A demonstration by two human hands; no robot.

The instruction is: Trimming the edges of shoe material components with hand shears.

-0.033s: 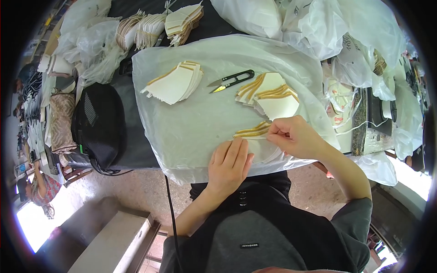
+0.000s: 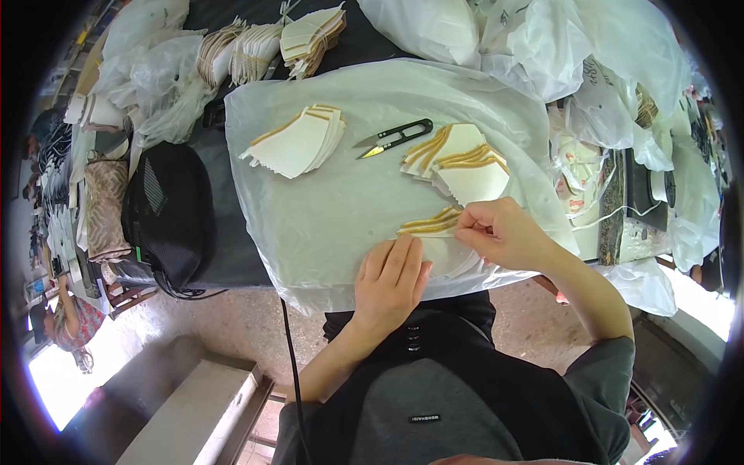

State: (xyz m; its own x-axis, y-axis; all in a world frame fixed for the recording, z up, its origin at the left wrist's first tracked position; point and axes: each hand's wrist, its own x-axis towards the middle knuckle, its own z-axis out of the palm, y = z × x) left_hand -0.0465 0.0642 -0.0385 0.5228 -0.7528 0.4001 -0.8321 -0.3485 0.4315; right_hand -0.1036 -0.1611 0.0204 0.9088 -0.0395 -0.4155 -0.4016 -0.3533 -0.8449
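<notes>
A fanned stack of white cut pieces with yellow-brown edges (image 2: 430,225) lies near the front of the plastic-covered table. My left hand (image 2: 391,279) rests flat at its left end, fingers stretched out. At the right end, my right hand (image 2: 508,234) is closed in a pinch by the yellow-brown edge; what sits between the fingertips is hidden. Just beyond are two overlapping stacks of similar pieces (image 2: 474,177). Black thread snips (image 2: 403,137) lie open-bladed to their left. Another fanned stack (image 2: 294,143) is farther left.
A pale plastic sheet (image 2: 325,232) covers the work area. Tied bundles of pieces (image 2: 256,53) stand at the back, and stuffed plastic bags (image 2: 535,46) at the back right. A black mesh-sided bag (image 2: 172,209) sits left. A black cable (image 2: 291,349) hangs before the table.
</notes>
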